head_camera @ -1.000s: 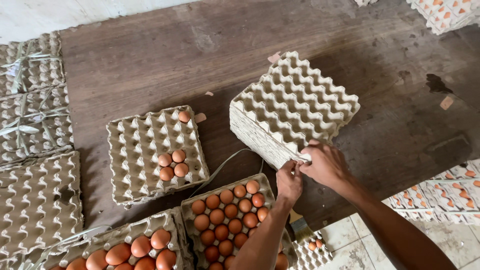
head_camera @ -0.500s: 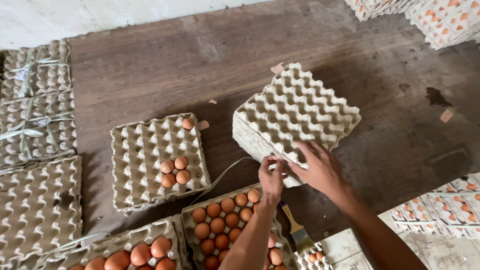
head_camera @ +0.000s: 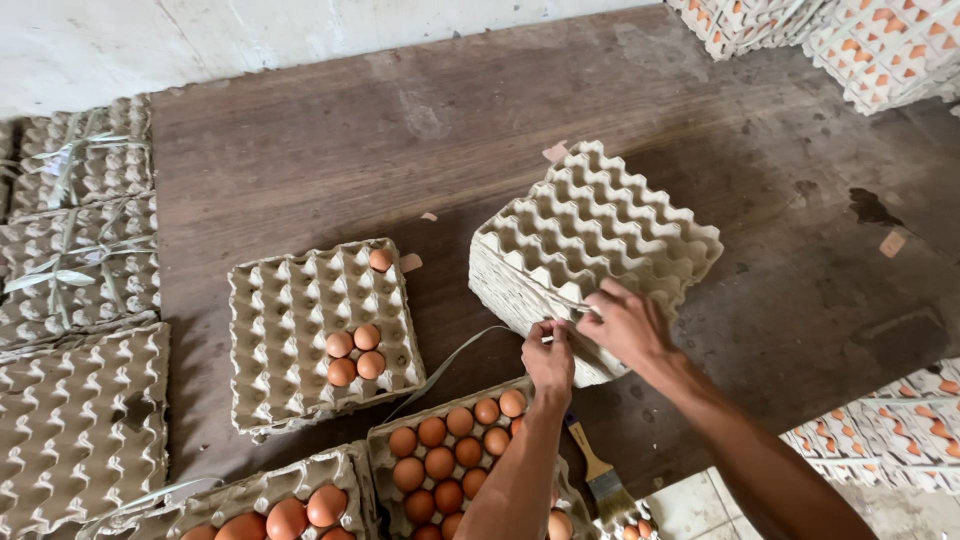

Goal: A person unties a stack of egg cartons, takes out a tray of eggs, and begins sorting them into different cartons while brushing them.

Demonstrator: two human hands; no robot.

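A: Okay, quick pass. My left hand [head_camera: 549, 357] and right hand [head_camera: 625, 325] meet at the near face of the stack of empty egg trays [head_camera: 590, 245], mid-surface on the dark wooden surface [head_camera: 330, 150]. Left grip is pinched together on the pale binding strap [head_camera: 440, 372]; right fingers are curled against the stack's edge, though whether they clamp the strap I can't tell.

B: Tips for the step?

A: My call: brace the stack with the right, draw the strap level, avoid crushing the pulp edges.

B: Anything else around?

A: Mostly empty tray [head_camera: 320, 335] with four brown eggs [head_camera: 355, 352], left of centre. Fuller tray [head_camera: 460, 460] at the near edge, another egg tray [head_camera: 270, 505] beside it. Tied grey tray bundles [head_camera: 80, 240] along the left edge. Paintbrush [head_camera: 597, 472] near my left forearm.

B: Packages?

A: White cartons with orange-red marks [head_camera: 860, 40], far right corner; more such cartons [head_camera: 900, 425] at the near right.
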